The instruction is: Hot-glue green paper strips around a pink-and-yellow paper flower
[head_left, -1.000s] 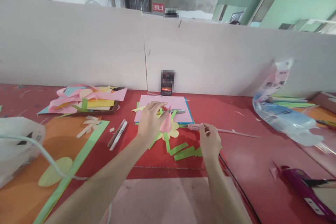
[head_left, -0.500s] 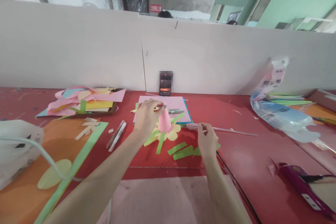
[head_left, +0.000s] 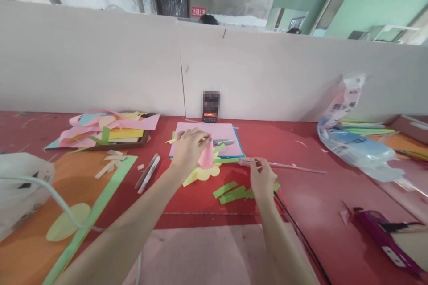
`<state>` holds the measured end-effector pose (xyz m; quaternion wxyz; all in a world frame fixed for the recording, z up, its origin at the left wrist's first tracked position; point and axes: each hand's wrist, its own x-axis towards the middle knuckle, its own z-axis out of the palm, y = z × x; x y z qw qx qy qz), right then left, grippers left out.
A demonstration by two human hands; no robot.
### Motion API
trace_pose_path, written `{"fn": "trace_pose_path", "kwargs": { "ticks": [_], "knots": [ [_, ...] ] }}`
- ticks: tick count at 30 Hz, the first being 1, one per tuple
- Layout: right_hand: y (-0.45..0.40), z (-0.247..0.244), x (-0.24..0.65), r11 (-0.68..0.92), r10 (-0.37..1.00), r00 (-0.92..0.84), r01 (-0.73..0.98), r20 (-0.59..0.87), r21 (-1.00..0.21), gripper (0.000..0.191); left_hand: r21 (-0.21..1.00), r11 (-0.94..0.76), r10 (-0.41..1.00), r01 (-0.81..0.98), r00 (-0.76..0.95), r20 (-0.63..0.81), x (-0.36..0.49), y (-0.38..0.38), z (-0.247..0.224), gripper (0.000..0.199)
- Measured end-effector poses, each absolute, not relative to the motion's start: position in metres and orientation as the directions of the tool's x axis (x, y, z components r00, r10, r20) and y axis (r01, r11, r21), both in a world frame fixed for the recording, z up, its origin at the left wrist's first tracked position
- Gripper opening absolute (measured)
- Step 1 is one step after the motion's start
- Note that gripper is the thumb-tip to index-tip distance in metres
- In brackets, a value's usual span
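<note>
My left hand (head_left: 190, 147) pinches the tip of a pink paper cone (head_left: 206, 156), which stands on a yellow scalloped paper base (head_left: 207, 173). Green paper strips stick out around the cone, one of them (head_left: 225, 160) pointing right. The fingers of my right hand (head_left: 261, 176) are closed at the near end of a thin, pale pen-like tool (head_left: 245, 161), whose tip meets that strip. Between my hands and nearer to me, several loose green strips (head_left: 232, 193) lie on the red table.
Behind the cone are pink and blue sheets (head_left: 222, 131) with a metal tool, and a phone (head_left: 210, 107) against the white partition (head_left: 267, 75). Paper scraps (head_left: 113, 129) and pens (head_left: 149, 173) lie left. A plastic bag (head_left: 361, 147) and purple glue gun (head_left: 381, 236) lie right.
The cone and its yellow base have turned and shifted slightly left under my left hand. A green strip that pointed toward me is no longer seen there; one now points right toward the tool.
</note>
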<state>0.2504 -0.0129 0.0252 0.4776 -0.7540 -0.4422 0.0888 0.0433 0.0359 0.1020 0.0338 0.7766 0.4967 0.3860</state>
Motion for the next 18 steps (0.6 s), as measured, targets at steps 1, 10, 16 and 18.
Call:
{"fn": "trace_pose_path", "kwargs": {
  "ticks": [1,10,16,18],
  "knots": [
    [-0.013,0.025,0.251,-0.153,0.753,0.593,0.579,0.286,-0.801,0.029,0.444,-0.499,0.803,0.744,0.204,0.56,0.043,0.037,0.101,0.012],
    [-0.012,0.024,0.25,-0.142,0.755,0.586,0.585,0.295,-0.799,0.027,0.454,-0.496,0.807,0.74,0.2,0.556,0.042,0.041,0.088,0.011],
    [-0.014,0.026,0.249,-0.15,0.758,0.583,0.592,0.292,-0.792,0.029,0.468,-0.502,0.804,0.727,0.193,0.562,0.04,0.038,0.09,0.011],
    [-0.014,0.027,0.249,-0.149,0.757,0.584,0.592,0.294,-0.792,0.029,0.48,-0.5,0.791,0.721,0.155,0.592,0.037,0.031,0.093,0.019]
  ]
}}
